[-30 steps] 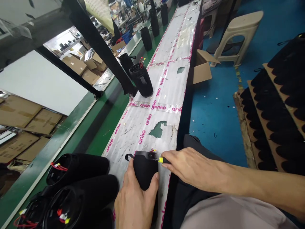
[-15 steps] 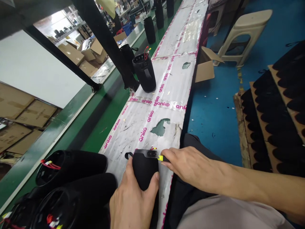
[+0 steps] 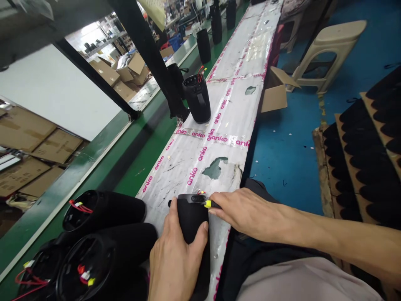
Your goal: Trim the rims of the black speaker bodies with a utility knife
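Observation:
On the covered bench lies a black fabric-covered speaker housing (image 3: pixel 191 223), its end with a glossy dark panel facing away from me. My left hand (image 3: pixel 178 255) is closed around its body, fingers on the left side and thumb on the right. In my right hand (image 3: pixel 233 209) is a small tool with a yellow-and-black handle (image 3: pixel 208 204). The tool's front end meets the housing's panel beside a dark oval part; its tip is too small to make out. Coloured wire ends (image 3: pixel 202 193) show just behind the panel.
Several black housings with red wires (image 3: pixel 106 209) lie at my left. Another housing (image 3: pixel 197 100) stands upright farther along the bench (image 3: pixel 216 146). Beyond the bench's right edge are an open carton (image 3: pixel 275 94), a plastic stool (image 3: pixel 332 50) and stacked black housings (image 3: pixel 360 167).
The whole view has shifted slightly, so most things appear farther right. Both hands keep their hold, and the tool's handle has tilted a little at the panel.

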Demonstrator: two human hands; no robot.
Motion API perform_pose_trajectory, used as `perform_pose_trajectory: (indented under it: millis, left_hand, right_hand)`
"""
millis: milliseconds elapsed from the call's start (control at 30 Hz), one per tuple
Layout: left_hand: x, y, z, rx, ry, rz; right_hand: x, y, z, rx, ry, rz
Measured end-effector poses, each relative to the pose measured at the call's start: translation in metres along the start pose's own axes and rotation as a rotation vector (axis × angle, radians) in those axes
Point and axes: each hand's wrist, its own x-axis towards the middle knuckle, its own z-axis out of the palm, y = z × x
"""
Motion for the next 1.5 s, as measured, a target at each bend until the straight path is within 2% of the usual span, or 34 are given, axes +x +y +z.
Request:
perform_pose_trajectory:
  millis: [367,667,833,967,1167,1300,1400,1500]
  left_hand:
    - [-0.001,0.002,-0.001,-0.018,0.000,0.000]
    - [-0.005,0.005,0.005,0.077,0.055,0.043]
    - [-0.002,0.005,0.009,0.138,0.078,0.060]
    - [0.002,0.002,0.006,0.054,0.043,0.033]
    - [0.004,-0.003,-0.002,-0.072,-0.042,-0.020]
    - [0.004,-0.002,-0.003,-0.099,-0.067,-0.064]
    - [0.006,-0.001,-0.004,-0.119,-0.068,-0.061]
    - [0.007,-0.001,-0.007,-0.134,-0.087,-0.044]
  right_hand:
    - [-0.004,-0.003,-0.001,-0.032,-0.002,0.013]
    - [0.001,-0.015,-0.026,-0.205,-0.100,0.059]
    - [0.006,-0.011,-0.027,-0.274,-0.102,0.013]
    - [0.014,-0.005,-0.029,-0.338,-0.085,-0.080]
    - [0.035,-0.004,-0.045,-0.259,-0.189,-0.179]
    - [0.035,-0.005,-0.032,-0.299,-0.142,-0.185]
    - [0.030,-0.006,-0.018,-0.279,-0.158,-0.073]
    - [0.028,-0.006,-0.013,-0.192,-0.200,0.027]
